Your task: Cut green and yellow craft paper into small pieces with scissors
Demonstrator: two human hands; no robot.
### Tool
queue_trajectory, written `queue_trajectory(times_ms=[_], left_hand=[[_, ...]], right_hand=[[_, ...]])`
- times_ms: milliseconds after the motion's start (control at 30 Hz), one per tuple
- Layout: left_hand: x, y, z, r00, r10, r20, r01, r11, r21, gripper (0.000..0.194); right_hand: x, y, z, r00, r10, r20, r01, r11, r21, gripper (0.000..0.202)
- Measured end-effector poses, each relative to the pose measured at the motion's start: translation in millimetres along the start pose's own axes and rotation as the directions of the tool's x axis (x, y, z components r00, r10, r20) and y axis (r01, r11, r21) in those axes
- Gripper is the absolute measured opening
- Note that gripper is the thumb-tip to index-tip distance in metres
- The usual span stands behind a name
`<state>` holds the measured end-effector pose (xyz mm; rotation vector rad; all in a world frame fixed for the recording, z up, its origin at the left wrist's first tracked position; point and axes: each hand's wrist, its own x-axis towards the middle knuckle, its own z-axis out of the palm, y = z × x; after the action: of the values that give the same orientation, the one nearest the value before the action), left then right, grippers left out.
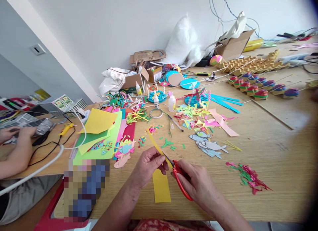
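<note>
While a stack of coloured paper (98, 120) lies at ten o'clock from the hands, the left hand (149, 166) grips a yellow strip (155, 143) between thumb and fingers, its free end pointing to eleven o'clock. At six o'clock, beneath that grip, a yellow rectangle (162, 190) lies flat on the surface (273, 148). Red-handled scissors (182, 185) meet the strip beside the pinch; the right hand (198, 181) has its fingers wrapped round the handles. Whether the blades are parted, I cannot tell. Cutting the strip seems the step in hand; the next move likely calls for a steady left hold and a squeeze of the handles. Fish cut-outs (211, 146) lie at two o'clock, red and green scraps (248, 177) at three.
</note>
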<state>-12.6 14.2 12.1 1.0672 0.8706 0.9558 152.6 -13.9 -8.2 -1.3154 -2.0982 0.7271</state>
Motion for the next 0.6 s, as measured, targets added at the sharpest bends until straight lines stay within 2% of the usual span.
queue_trajectory(times_ms=[100, 300, 367, 467, 600], left_hand=[[0, 0, 0.0, 1.0, -0.021, 0.006, 0.021, 1.0, -0.003, 0.017], [3, 3, 1.6, 0.998, -0.038, -0.056, 0.041, 0.998, 0.041, 0.018], [4, 4, 1.4, 0.996, -0.032, -0.08, 0.035, 0.998, 0.046, 0.018], [5, 3, 1.4, 0.995, -0.022, -0.102, 0.028, 0.998, 0.059, 0.018], [7, -1, 4.3, 0.995, -0.024, -0.094, 0.035, 0.993, 0.113, 0.017]], right_hand=[[1, 0, 0, 1.0, 0.018, 0.006, -0.018, 0.999, 0.036, 0.021], [6, -3, -2, 0.987, 0.132, 0.089, -0.153, 0.937, 0.313, 0.029], [8, -2, -3, 0.977, 0.175, 0.118, -0.21, 0.863, 0.46, 0.028], [11, 0, -5, 0.96, 0.251, 0.124, -0.268, 0.696, 0.666, 0.025], [20, -3, -3, 0.948, 0.311, 0.068, -0.249, 0.592, 0.767, 0.027]])
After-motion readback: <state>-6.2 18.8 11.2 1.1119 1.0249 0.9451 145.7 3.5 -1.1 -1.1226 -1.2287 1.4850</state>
